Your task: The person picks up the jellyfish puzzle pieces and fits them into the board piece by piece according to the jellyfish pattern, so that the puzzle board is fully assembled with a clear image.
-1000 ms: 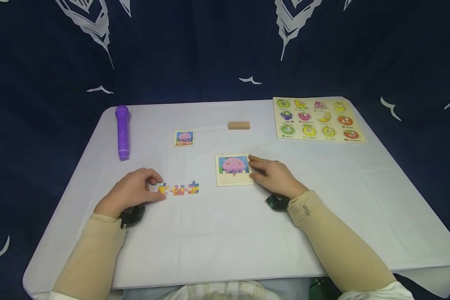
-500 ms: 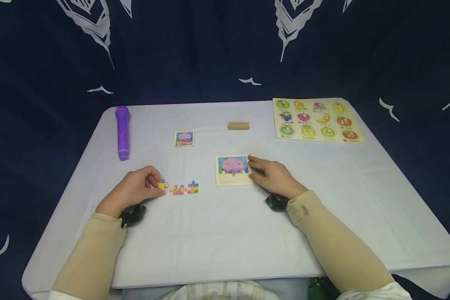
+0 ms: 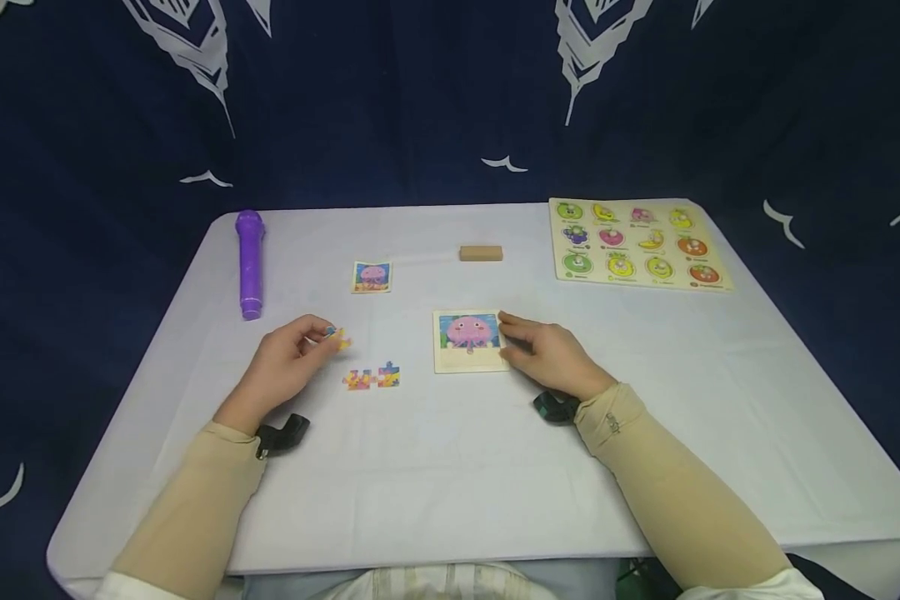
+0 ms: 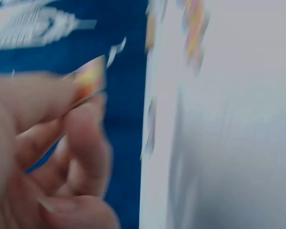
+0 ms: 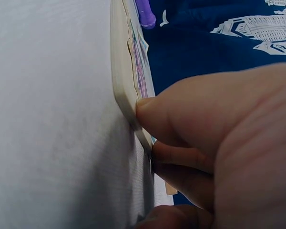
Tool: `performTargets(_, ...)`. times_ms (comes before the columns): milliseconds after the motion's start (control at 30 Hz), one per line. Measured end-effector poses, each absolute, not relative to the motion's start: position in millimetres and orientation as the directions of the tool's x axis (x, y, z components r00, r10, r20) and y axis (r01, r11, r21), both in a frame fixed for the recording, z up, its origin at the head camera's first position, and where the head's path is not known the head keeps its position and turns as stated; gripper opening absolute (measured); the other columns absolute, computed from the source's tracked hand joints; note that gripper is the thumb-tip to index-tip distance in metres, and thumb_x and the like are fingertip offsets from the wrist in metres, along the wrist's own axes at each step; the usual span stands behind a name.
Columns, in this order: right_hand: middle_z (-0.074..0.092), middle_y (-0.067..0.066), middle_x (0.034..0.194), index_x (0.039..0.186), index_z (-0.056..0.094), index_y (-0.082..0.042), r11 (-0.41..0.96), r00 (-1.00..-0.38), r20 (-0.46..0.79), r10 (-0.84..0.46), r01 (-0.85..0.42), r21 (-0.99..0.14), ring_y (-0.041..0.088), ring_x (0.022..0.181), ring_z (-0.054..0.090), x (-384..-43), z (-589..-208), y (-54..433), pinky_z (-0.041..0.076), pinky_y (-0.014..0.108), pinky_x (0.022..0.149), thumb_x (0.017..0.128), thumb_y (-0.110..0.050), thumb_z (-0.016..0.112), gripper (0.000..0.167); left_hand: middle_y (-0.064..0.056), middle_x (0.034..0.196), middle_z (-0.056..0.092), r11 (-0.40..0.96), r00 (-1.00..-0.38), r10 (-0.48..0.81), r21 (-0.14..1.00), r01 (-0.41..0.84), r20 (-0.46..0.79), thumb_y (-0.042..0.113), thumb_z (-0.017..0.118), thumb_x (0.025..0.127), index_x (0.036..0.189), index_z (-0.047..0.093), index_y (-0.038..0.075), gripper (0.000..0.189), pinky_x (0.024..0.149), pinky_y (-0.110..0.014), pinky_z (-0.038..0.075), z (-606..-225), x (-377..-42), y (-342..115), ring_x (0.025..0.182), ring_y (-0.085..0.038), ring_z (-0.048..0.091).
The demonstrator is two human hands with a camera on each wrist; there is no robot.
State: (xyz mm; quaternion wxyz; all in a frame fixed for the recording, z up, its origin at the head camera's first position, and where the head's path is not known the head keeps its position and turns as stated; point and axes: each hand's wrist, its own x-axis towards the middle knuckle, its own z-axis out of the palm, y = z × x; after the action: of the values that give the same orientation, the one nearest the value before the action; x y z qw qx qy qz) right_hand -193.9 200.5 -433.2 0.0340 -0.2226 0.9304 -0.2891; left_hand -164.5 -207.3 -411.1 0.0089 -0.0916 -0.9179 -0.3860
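From my end, the puzzle piece (image 3: 342, 340) is what I watch: it sits pinched between the thumb and fingers of the left grip (image 3: 288, 362), seemingly raised off the surface (image 3: 435, 475), left of the surface's middle. I judge that everything turns on where the picture board (image 3: 471, 362) lies from that pinch: to the right and a little nearer the front edge, where the person sits. Its bare pale strip runs left to right, roughly along the line of that front edge, so that is the line I would square the piece to; the left wrist view is too blurred for me to read the tilt. The right grip (image 3: 551, 354) is the nearer one to the board, fingertips and thumb resting against its right side without curling round it. Counting outward, I have one piece in hand and two on the surface, a pink-and-yellow piece (image 3: 358, 381) and a blue-topped piece (image 3: 388, 375), side by side toward the front edge from the held one; whether they interlock I cannot tell. There is one picture board and, farther toward the back edge, one small card (image 3: 372, 277) and one wooden block (image 3: 481, 252). One purple stick (image 3: 251, 265) lies near the back left corner, its length running front to back. At the back right corner lies one fruit board (image 3: 641, 246) bearing twelve pictures, four across and three deep.
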Motion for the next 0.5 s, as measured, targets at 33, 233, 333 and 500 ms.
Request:
performTargets(33,0.050,0.006,0.156,0.142,0.060,-0.003,0.734,-0.899,0.066,-0.433,-0.394,-0.553,0.031,0.144,0.047,-194,-433,201,0.039,0.050,0.117,0.099,-0.025,0.067,0.049,-0.004,0.079,0.063,0.668,-0.983,0.160,0.724,0.172,0.086,0.032,0.066,0.102,0.113,0.070,0.014,0.021,0.053,-0.028,0.041,-411,-164,-200,0.066,-0.019,0.052)
performTargets(233,0.049,0.006,0.157,0.143,0.059,-0.003,0.735,-0.899,0.064,-0.433,-0.394,-0.551,0.032,0.144,0.047,-192,-434,201,0.039,0.051,0.116,0.099,-0.024,0.068,0.049,-0.007,0.072,0.066,0.597,-0.960,0.276,0.777,0.200,0.035,0.027,0.064,0.103,0.113,0.074,0.015,0.018,0.050,-0.026,0.041,-406,-162,-155,0.058,-0.018,0.055)
performTargets(333,0.049,0.006,0.156,0.142,0.059,-0.003,0.733,-0.898,0.065,-0.436,-0.396,-0.553,0.032,0.143,0.048,-193,-435,200,0.039,0.051,0.116,0.099,-0.025,0.068,0.049,-0.003,0.080,0.071,0.599,-0.941,0.336,0.764,0.239,0.031,0.025,0.067,0.101,0.116,0.074,0.015,0.019,0.052,-0.027,0.044,-403,-166,-135,0.057,-0.017,0.057)
performTargets(500,0.050,0.008,0.156,0.141,0.060,-0.002,0.724,-0.889,0.079,-0.452,-0.417,-0.550,0.033,0.143,0.048,-195,-433,198,0.040,0.051,0.116,0.099,-0.025,0.068,0.049,0.006,0.093,0.074,0.609,-0.920,0.389,0.735,0.300,0.053,0.024,0.069,0.099,0.123,0.069,0.017,0.025,0.059,-0.030,0.048,-399,-177,-104,0.062,-0.015,0.059)
